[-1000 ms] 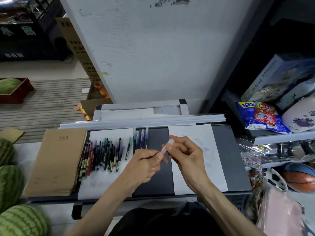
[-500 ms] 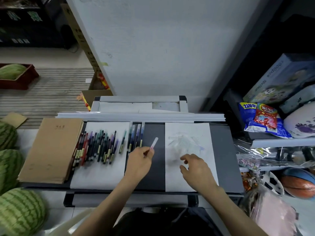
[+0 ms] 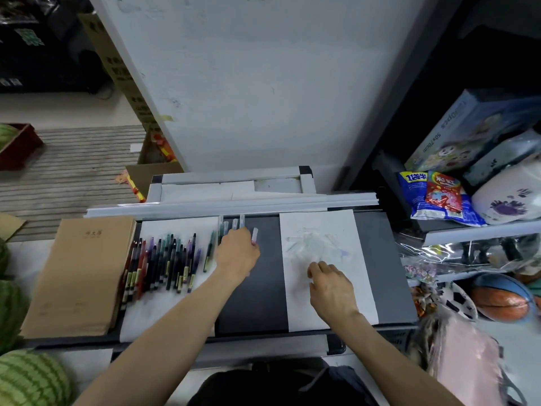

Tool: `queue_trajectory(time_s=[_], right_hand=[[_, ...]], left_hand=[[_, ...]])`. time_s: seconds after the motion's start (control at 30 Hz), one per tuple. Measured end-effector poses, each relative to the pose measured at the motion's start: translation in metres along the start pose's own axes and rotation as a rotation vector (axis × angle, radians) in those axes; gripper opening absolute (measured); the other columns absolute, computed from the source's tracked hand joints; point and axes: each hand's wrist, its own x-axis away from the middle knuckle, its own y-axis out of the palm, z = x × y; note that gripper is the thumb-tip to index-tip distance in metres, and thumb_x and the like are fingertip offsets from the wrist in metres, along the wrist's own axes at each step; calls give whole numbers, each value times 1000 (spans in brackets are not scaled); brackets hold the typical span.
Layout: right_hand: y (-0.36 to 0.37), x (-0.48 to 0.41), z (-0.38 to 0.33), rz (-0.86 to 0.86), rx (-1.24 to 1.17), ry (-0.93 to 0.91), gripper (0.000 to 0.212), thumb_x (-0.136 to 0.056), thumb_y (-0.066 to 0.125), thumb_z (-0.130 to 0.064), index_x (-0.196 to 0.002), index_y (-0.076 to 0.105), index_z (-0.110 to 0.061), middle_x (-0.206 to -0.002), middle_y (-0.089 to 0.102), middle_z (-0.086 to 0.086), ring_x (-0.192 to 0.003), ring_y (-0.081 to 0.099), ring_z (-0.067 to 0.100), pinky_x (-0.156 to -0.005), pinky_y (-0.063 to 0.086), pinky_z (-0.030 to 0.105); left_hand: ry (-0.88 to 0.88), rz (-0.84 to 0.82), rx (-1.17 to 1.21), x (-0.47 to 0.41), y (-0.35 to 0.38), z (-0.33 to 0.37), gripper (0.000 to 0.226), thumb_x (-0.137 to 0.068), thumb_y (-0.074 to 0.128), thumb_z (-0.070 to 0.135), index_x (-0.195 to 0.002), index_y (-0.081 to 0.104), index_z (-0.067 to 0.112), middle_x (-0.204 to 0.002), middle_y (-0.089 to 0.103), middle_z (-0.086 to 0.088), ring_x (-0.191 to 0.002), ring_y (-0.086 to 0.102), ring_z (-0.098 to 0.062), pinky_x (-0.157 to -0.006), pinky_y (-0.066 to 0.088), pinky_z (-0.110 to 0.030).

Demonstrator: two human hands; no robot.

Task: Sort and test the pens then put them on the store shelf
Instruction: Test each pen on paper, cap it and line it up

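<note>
Your left hand (image 3: 237, 253) pinched a pen (image 3: 254, 235) at its lower end, knuckles up, and the pen's clear cap pointed away from you. The pen sat low over the dark board (image 3: 257, 303), just right of the short row of pens (image 3: 231, 225) laid side by side at the board's far edge. Your hand covered the lower ends of that row, so whether the held pen touched the board could not be told.

Your right hand (image 3: 330, 285) held nothing. Its fingers were loosely bent, with the tips resting on the test sheet (image 3: 360, 259), just below the faint scribbles (image 3: 316, 244) in blue, green and purple.

Left of your left hand, the main pile of pens (image 3: 164, 259) lay fanned on a second white sheet (image 3: 175, 227), their caps pointing away from you. One single pen (image 3: 208, 253) lay apart between the pile and your hand. A stack of brown notebooks (image 3: 79, 276) lay beside that sheet, touching the leftmost pens.

Watermelons (image 3: 29, 376) sat at your lower left. On your right, the shelf (image 3: 480, 232) carried snack bags (image 3: 433, 197), and a basketball (image 3: 500, 300) sat lower down.
</note>
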Motion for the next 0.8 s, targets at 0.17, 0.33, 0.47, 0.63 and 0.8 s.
queue_trajectory(time_s=[0.17,0.33,0.47,0.63,0.8], right_hand=[[5,5,-6,57,21,2,37,-58,82,2,-81,62,-19,-69,60,-6,-58,58,18,-52,49,28],[4,12,-13,34,-96,25,26,-78,76,-9,-97,64,-22,-83,67,-8,-74,62,17,-64,50,26],[-4,14,-30,-3,-236,12,22,-98,58,-20,-119,58,-23,-108,65,-6,-97,61,19,-79,52,32],[-14,11,-58,51,-515,23,24,-97,65,-21,-120,64,-26,-98,64,-10,-84,62,9,-78,53,25],[-26,9,-82,50,-774,131,13,-93,73,-24,-107,73,-24,-97,70,-13,-88,66,4,-79,50,10]], left_hand=[[79,-18,-43,-14,-1,0,11,-94,64,16,-89,61,7,-97,70,-17,-93,70,-35,-68,51,-36],[111,-33,-47,-22,0,-10,9,-96,62,13,-90,58,8,-75,51,-2,-97,68,-34,-67,43,-33],[171,58,-61,-18,-8,-24,27,-100,59,29,-80,61,12,-83,67,-11,-94,64,-32,-73,45,-37],[78,87,-96,-16,-25,-83,11,-89,61,17,-87,61,7,-85,67,-15,-82,67,-38,-65,49,-36],[21,23,-192,-12,-30,-112,17,-92,65,15,-83,55,4,-80,58,-10,-78,64,-33,-63,54,-37]])
